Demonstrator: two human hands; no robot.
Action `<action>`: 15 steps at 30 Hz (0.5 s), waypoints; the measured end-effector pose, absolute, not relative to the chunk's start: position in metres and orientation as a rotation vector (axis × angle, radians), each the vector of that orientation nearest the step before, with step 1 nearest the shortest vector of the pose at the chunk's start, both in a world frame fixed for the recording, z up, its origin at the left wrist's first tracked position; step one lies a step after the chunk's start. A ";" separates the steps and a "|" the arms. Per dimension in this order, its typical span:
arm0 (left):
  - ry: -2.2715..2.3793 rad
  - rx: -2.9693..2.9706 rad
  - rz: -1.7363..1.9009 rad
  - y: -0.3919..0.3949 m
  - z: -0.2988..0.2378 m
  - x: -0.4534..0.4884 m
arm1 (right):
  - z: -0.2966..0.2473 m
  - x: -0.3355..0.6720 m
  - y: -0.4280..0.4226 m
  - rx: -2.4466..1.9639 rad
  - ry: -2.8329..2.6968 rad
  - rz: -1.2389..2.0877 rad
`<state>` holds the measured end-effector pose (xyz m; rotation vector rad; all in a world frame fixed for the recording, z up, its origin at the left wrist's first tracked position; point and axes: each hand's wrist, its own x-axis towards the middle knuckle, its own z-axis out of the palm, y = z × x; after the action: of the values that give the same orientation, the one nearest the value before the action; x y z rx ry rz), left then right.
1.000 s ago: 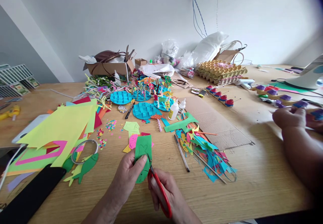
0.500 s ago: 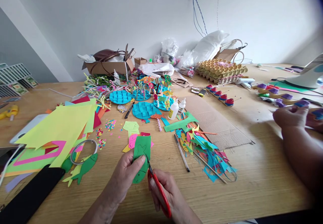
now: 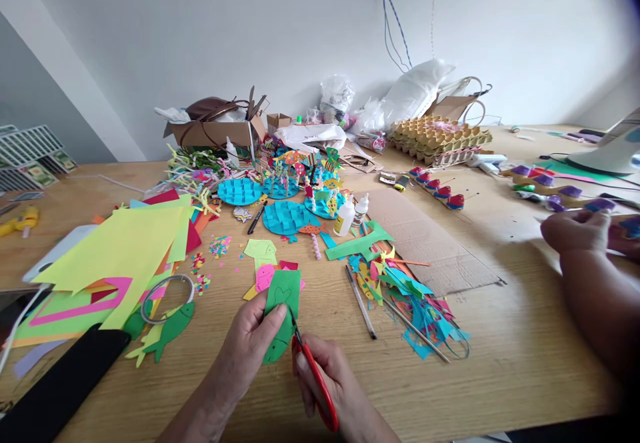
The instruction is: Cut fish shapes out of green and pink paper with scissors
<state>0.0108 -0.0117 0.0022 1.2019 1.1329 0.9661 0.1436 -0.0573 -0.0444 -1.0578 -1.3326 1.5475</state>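
- Desk (image 3: 500, 376) of pale wood is running along a plain white wall (image 3: 250, 30); thin cords (image 3: 395, 36) are hanging down the wall at top centre.
- Left hand (image 3: 250, 350) is pinching a green paper piece (image 3: 283, 291) between thumb and fingers, holding it just above the near part of the desk with a pencilled outline facing up.
- Right hand (image 3: 333, 386) is curling tight around the handles of red scissors (image 3: 316, 380); the blade tips are meeting the right edge of the green paper piece.
- Four teal woven discs (image 3: 286, 218) are lying mid-desk, and the rear ones are carrying small upright coloured cut-outs.
- Two white glue bottles (image 3: 344, 218) are standing side by side just right of the discs.
- One green fish cut-out (image 3: 173, 326) is lying left of the left hand, under the edge of a yellow paper sheet (image 3: 120, 250).
- Cardboard box (image 3: 215, 135) at the back is holding brown pieces that are sticking out of its top.
- Stack of egg trays (image 3: 437, 136) is sitting back right; the number of trays is not readable.
- One flat cardboard sheet (image 3: 420, 240) is lying in front of the trays.
- Another person's hand (image 3: 575, 231) is resting at the right edge of the desk.
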 end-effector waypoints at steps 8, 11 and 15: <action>1.099 1.178 0.949 -0.012 -0.001 0.010 | -0.045 0.144 -0.059 -1.066 -1.357 1.530; 1.093 1.163 0.946 -0.012 0.000 0.009 | -0.047 0.145 -0.059 -1.064 -1.363 1.539; 1.100 1.153 0.935 -0.013 0.003 0.008 | -0.049 0.145 -0.060 -1.056 -1.384 1.523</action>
<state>0.0079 -0.0125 0.0031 1.1534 1.0998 0.9345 0.1452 -0.0596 -0.0486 -1.0560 -1.3835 1.5229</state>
